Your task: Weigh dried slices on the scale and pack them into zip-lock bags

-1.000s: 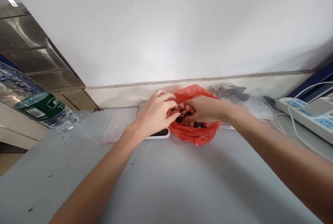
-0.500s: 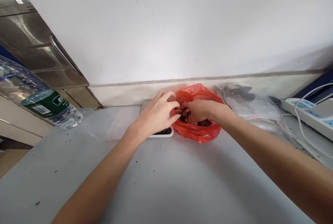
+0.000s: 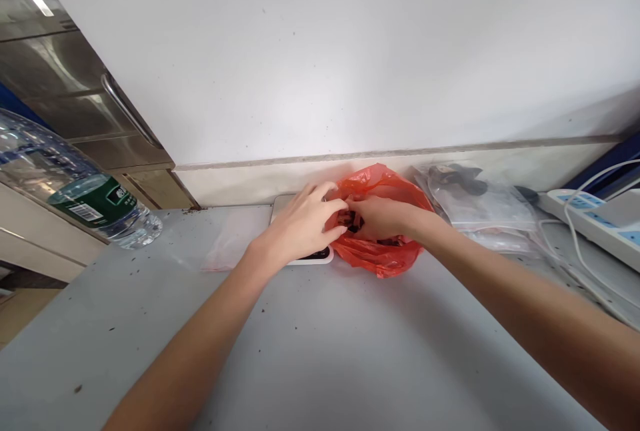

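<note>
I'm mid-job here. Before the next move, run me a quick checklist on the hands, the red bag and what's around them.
1. Red bag open at the top: ok, dark pieces show inside.
2. Right hand inside the bag: ok, its fingers are in among the pieces.
3. Right hand's grip on a piece: cannot tell, the fingertips are hidden.
4. Left hand holding the rim: cannot tell; it is at the bag's left side, fingers curled.
5. Scale uncovered: not ok, the left hand hides much of it.
6. Bottle away from both hands: ok, off to the left.
</note>
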